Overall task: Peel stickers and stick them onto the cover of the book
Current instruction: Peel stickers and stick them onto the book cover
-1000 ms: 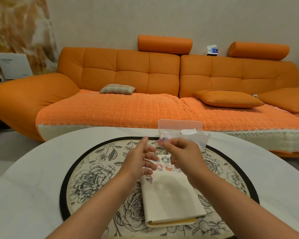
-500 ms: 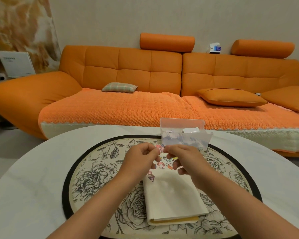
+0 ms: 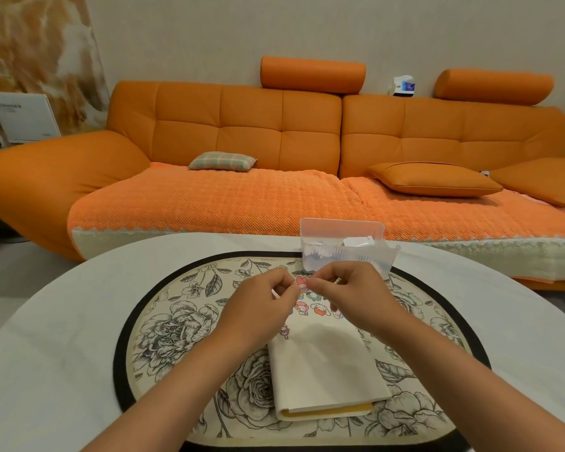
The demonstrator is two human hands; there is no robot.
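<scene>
Pinched at left by the curled fingers [image 3: 282,290] of the left hand [image 3: 258,308] and at right by those of the right hand [image 3: 349,298]: a small pink sticker [image 3: 302,282], held just above the far end of the cream book [image 3: 323,363] on the worktop [image 3: 62,321]. Liable to tear, or fold glue-to-glue, if pulled apart unevenly. Liable also to land crooked, or over the stuck stickers [image 3: 310,309] beneath, if lowered carelessly.

Orange tufted sofa [image 3: 274,151] with bolsters and cushions against a plain beige wall [image 3: 274,31], pale floor [image 3: 10,272] below.
</scene>
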